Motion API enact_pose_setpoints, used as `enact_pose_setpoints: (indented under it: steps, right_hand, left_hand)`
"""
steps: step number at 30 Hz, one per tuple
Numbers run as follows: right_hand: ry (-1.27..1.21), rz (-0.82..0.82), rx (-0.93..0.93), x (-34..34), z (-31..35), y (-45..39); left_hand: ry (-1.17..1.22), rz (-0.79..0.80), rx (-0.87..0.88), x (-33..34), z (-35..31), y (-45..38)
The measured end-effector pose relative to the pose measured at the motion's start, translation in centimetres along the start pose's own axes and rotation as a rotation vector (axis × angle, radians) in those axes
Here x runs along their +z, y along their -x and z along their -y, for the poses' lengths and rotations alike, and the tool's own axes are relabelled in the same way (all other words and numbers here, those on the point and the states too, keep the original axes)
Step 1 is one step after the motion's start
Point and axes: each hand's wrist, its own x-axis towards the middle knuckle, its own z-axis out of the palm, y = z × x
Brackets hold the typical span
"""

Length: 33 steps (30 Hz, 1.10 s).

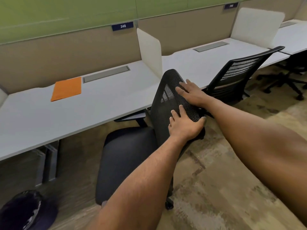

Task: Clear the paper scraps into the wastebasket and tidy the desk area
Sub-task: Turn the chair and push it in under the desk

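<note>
Black mesh chair back [172, 103] taken by both hands, with the seat angled out from the desk [86, 110] and only the armrest tucked beneath its front edge. Left hand [184, 128] wrapped around the near edge of the chair back, fingers over the mesh face and thumb behind, probably to steer. Right hand [191, 93] laid flat and spread on the mesh higher up, presumably to push and steady. No paper scraps visible on the desk surface; only an orange folder [67, 88] lying flat, far left of the chair back, just before the grey cable hatch [106, 74]. Wastebasket [26, 211] with dark liner on the floor, low and well to the left of the chair back, below the desk. Judged stage: scraps cleared, tidying in hand. Likely next requirement: chair rotated square and rolled under the desk.
</note>
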Motion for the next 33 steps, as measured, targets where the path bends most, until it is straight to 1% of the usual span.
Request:
enact_pose_setpoints:
  steps: [2,4,7,9,14,18,22,27,30,32,33]
  right_hand:
    - [-0.029,0.019,0.013,0.6,0.3,-0.6]
    - [-0.08,0.026,0.025,1.0,0.6,-0.7]
    - [-0.102,0.04,0.055,1.1,0.8,0.0]
    - [-0.061,0.042,0.076,1.2,1.0,1.4]
    - [0.086,-0.047,0.125,2.5,2.5,7.8]
    - [0.145,-0.081,0.15,4.0,4.0,12.7]
    - [0.198,-0.126,0.15,6.3,5.4,16.6]
    - [0.17,-0.194,0.107,8.8,6.2,20.6]
    - [0.196,-0.198,0.08,9.6,6.8,22.3]
    - [0.19,-0.246,0.084,9.9,7.1,23.0]
    - [0.172,-0.286,0.096,10.0,7.2,23.3]
  left_hand:
    - [0.182,0.05,-0.068,0.3,0.3,0.1]
    - [0.252,0.044,-0.089,0.5,0.3,0.7]
    - [0.234,0.055,-0.067,0.4,0.6,1.5]
    - [0.231,0.088,-0.044,0.3,1.3,2.4]
    - [0.223,0.185,0.026,-0.5,4.7,6.4]
    - [0.207,0.273,0.086,-2.2,7.8,10.7]
    - [0.136,0.385,0.135,-5.1,11.6,14.2]
    - [0.034,0.544,0.168,-10.7,16.6,17.6]
    - [-0.014,0.631,0.147,-14.8,19.7,19.1]
    - [-0.06,0.643,0.138,-17.6,21.8,20.1]
    - [-0.116,0.619,0.147,-19.1,22.9,20.7]
